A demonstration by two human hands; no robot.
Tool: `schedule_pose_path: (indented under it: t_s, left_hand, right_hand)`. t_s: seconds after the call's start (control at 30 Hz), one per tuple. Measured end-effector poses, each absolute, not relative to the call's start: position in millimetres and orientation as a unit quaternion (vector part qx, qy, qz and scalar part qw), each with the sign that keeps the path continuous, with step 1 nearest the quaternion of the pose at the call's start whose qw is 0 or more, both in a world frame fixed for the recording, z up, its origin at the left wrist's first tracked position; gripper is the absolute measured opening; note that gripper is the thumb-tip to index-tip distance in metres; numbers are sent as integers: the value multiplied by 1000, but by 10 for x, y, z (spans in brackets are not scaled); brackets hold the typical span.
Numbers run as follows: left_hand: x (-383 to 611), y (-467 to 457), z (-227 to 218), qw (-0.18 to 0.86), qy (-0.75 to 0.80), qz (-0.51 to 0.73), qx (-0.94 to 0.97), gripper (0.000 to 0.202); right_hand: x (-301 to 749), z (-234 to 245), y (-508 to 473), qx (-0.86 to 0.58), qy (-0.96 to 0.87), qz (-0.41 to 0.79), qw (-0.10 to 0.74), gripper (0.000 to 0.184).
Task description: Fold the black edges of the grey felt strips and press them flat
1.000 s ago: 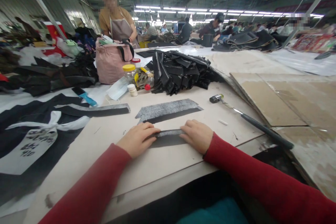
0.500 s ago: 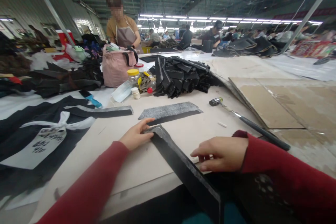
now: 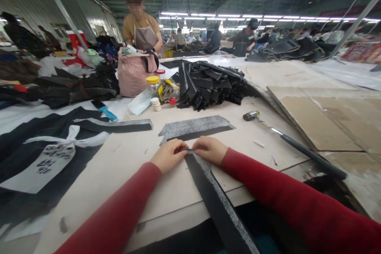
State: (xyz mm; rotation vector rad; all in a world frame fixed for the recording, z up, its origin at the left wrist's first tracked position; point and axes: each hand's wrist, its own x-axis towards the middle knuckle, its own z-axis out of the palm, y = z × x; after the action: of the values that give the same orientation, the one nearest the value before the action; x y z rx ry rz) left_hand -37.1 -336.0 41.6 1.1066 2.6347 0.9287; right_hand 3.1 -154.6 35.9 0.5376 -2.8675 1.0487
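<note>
A long black fabric strip [image 3: 214, 194] with a grey fuzzy edge runs from the table's middle down over its front edge toward me. My left hand [image 3: 168, 154] and my right hand [image 3: 210, 149] meet at the strip's far end, both with fingers curled and pinching it. Just beyond them lies a flat grey-and-black strip [image 3: 195, 126], and another one [image 3: 117, 126] lies to its left.
A hammer [image 3: 293, 143] lies to the right on the tan table [image 3: 133, 166]. Behind are a heap of black pieces [image 3: 211, 83], jars [image 3: 154, 85], a face mask [image 3: 139, 102] and a pink bag [image 3: 133, 72]. A person in an apron [image 3: 143, 31] stands behind. Cardboard sheets [image 3: 315, 115] lie right.
The strip was swung from lying across the table to pointing toward me. My right hand let go, dropped back, then came forward to join the left hand at the strip's far end.
</note>
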Motion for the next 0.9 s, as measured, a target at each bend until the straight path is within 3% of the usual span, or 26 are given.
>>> schedule_pose_path:
  t_s: [0.53,0.9]
  left_hand:
    - [-425,-3468,355,16,843,316,436,23]
    - [-412,-3566,445,-45,821,107,558,29]
  right_hand:
    - [2,221,-1484,291,-903,299,106,21]
    - [41,355,-1521,327,-921,192,88,20]
